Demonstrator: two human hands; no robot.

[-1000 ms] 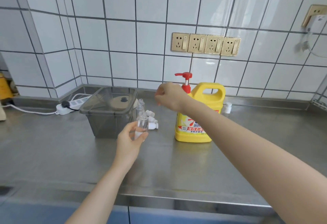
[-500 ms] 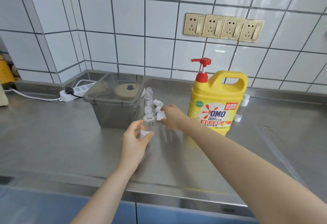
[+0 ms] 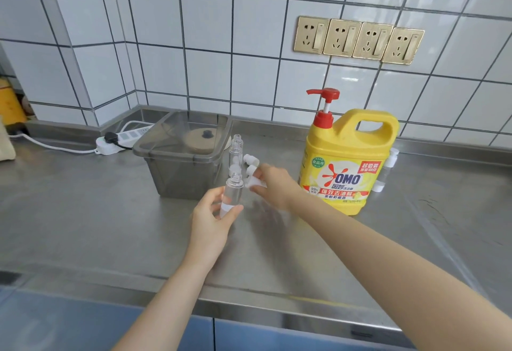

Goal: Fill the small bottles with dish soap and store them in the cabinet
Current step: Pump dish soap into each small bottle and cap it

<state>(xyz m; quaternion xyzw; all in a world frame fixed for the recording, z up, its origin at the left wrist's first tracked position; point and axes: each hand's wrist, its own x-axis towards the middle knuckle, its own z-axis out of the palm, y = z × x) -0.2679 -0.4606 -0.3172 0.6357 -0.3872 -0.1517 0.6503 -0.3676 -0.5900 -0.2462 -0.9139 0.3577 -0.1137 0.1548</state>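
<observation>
Holding a small clear bottle upright in the left grip, thumb on one side and fingers on the other, mouth open at the top and nothing inside yet. Reaching the right grip down to the white caps lying on the table just past the held bottle; fingers pinched on one white cap, though too blurry to be sure how tight. Two more empty bottles standing just behind the left grip, beside the grey box. Big yellow soap jug with its red pump standing right next to the right grip, on its far side. One more little bottle peeking out behind the jug.

Probably getting caps off and out of the way before filling. To do it well: keep the bottle straight up, bring its mouth right under the pump's nose, press the pump slowly so no soap drips down the side. Hold the bottle low and firm, since soap makes things slippery. Put the cap down where easy to find again.
</observation>
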